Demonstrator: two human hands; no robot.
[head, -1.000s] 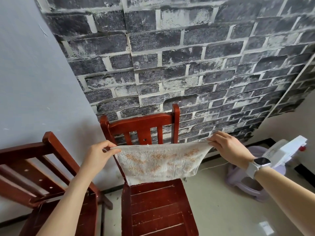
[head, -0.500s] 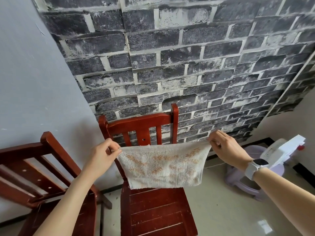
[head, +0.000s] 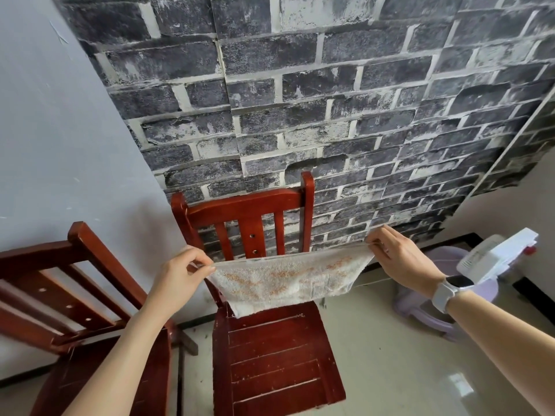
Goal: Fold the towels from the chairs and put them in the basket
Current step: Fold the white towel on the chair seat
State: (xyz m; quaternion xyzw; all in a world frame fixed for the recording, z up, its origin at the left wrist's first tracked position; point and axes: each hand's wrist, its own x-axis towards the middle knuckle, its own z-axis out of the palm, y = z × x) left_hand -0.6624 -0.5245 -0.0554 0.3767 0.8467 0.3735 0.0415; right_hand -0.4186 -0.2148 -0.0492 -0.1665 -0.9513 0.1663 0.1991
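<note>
Rear wall clad in dark grey brick-pattern wallpaper (head: 300,94). To its left, a plain pale blue-grey painted wall (head: 45,130). Below it, a glossy beige tiled floor (head: 405,355) reflecting light. At its lower right, a lilac plastic stool (head: 420,310) against a white wall (head: 510,211).

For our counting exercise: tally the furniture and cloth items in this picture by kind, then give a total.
Red-brown wooden slat-back chairs: 2 (centre, left)
White terry towel with orange flecks: 1
Pale purple plastic stool: 1
Total: 4
</note>
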